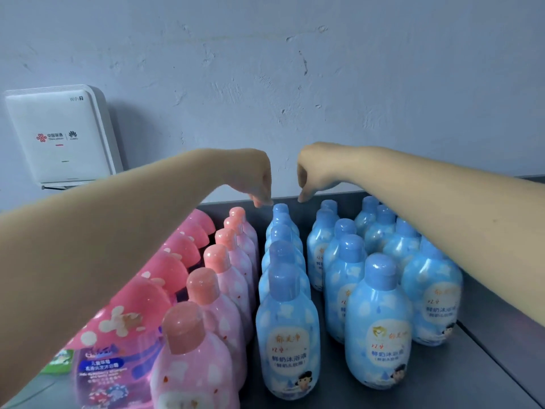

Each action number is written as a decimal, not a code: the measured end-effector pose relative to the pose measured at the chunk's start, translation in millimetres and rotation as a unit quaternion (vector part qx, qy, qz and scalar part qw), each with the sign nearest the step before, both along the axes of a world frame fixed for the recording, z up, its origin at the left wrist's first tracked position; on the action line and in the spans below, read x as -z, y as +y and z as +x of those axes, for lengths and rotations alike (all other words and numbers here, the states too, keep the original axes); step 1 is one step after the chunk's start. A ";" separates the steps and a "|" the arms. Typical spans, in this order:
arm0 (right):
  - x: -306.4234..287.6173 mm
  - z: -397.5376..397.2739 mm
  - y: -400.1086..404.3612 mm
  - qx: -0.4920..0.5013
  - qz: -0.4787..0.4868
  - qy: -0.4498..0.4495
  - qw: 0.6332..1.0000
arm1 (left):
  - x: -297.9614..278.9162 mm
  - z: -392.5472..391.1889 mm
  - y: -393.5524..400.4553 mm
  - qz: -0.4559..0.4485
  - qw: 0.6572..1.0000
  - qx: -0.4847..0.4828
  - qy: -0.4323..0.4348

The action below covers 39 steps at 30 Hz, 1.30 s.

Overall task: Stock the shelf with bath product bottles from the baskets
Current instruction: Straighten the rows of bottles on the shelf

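Note:
Rows of bath bottles stand on the dark grey shelf [442, 376]: pink bottles with pink caps [203, 293] to the left and several rows of blue bottles [287, 329] to the right. Both my arms reach to the back of the shelf. My left hand [256, 178] and my right hand [312, 172] hang side by side with fingers pointing down. Their fingertips hover just left and right of the cap of the rearmost blue bottle [280, 208] in the left blue row. Neither hand holds anything that I can see.
Purple bottles with pink dotted dome caps [141, 296] line the far left of the shelf. A white router box [59, 137] leans against the pale wall at the back left. The shelf's raised right edge [501, 346] runs along the right.

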State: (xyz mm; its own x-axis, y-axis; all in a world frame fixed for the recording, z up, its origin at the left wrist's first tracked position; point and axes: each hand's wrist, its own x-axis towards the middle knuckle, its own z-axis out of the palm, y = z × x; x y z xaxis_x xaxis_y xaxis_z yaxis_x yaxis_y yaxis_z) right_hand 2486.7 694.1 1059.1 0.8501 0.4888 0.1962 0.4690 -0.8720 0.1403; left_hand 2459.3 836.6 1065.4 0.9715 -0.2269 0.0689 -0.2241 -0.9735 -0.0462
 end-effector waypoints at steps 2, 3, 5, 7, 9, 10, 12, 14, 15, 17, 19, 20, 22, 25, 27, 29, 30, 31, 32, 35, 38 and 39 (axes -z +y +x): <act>-6.5 -16.1 -11.0 -0.012 0.031 -0.012 0.999 | -3.7 -15.0 -4.6 -0.030 0.998 0.018 -0.044; -8.4 -25.6 -17.0 -0.019 0.047 -0.018 0.999 | -3.5 -24.0 -7.3 -0.042 0.997 0.026 -0.059; -10.5 -46.7 -29.4 -0.027 0.075 -0.031 0.996 | -0.3 -42.3 -13.0 -0.058 0.995 0.035 -0.079; -9.4 -67.0 -42.2 -0.032 0.100 -0.042 0.994 | 5.4 -61.8 -20.4 -0.066 0.993 0.033 -0.096; -6.6 -83.2 -55.4 -0.032 0.112 -0.054 0.992 | 9.9 -79.0 -28.1 -0.078 0.989 0.040 -0.119; -3.9 -90.4 -61.9 -0.030 0.115 -0.058 0.991 | 11.9 -87.1 -32.1 -0.091 0.987 0.048 -0.127; 2.2 -104.1 -74.8 -0.029 0.117 -0.063 0.991 | 16.8 -102.2 -39.6 -0.115 0.982 0.066 -0.137; 9.4 -117.4 -88.3 -0.028 0.118 -0.059 0.991 | 24.5 -115.0 -46.5 -0.128 0.978 0.078 -0.142; 13.2 -123.5 -95.5 -0.029 0.118 -0.054 0.991 | 29.4 -120.3 -49.2 -0.128 0.978 0.081 -0.145; 21.6 -133.2 -109.0 -0.040 0.120 -0.039 0.991 | 40.2 -129.8 -53.5 -0.111 0.980 0.075 -0.149; 31.9 -140.6 -120.1 -0.047 0.121 -0.024 0.991 | 51.5 -139.7 -56.9 -0.090 0.983 0.066 -0.146; 37.8 -143.1 -124.2 -0.048 0.120 -0.016 0.991 | 57.2 -145.0 -59.4 -0.086 0.984 0.062 -0.145; 51.6 -146.8 -128.8 -0.050 0.116 -0.002 0.992 | 68.9 -154.2 -67.4 -0.062 0.984 0.060 -0.155; 73.4 -147.9 -128.3 -0.061 0.103 -0.002 0.993 | 85.0 -162.7 -80.9 0.003 0.982 0.042 -0.185; 86.8 -145.2 -126.9 -0.071 0.109 -0.006 0.992 | 93.3 -163.3 -83.4 0.003 0.982 0.023 -0.189; 94.9 -143.0 -126.7 -0.073 0.136 -0.007 0.988 | 98.7 -160.2 -80.2 -0.012 0.982 0.018 -0.186; 96.9 -141.9 -126.7 -0.073 0.154 -0.005 0.985 | 100.4 -158.0 -78.0 -0.011 0.982 0.017 -0.189; 98.0 -140.9 -126.4 -0.075 0.167 -0.003 0.983 | 101.8 -156.6 -76.8 -0.004 0.981 0.019 -0.195; 99.1 -140.1 -126.4 -0.077 0.175 -0.001 0.982 | 103.6 -155.7 -76.7 0.004 0.979 0.025 -0.202; 99.4 -138.7 -127.6 -0.081 0.175 -0.003 0.981 | 104.4 -156.8 -77.9 0.006 0.976 0.057 -0.211; 91.3 -135.2 -130.2 -0.088 0.164 0.004 0.982 | 89.8 -154.2 -71.3 -0.041 0.979 0.047 -0.192; 86.8 -133.0 -131.2 -0.091 0.170 0.007 0.981 | 83.4 -150.8 -68.8 -0.067 0.979 0.047 -0.185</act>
State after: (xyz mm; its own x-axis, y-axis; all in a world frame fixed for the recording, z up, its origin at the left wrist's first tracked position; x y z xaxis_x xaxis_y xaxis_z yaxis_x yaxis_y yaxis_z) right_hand 2353.7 562.9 972.4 0.7587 0.5413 0.3624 0.6210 -0.7690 -0.1514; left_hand 2308.5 767.8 982.1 0.8495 -0.2788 0.4479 -0.3052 -0.9522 -0.0138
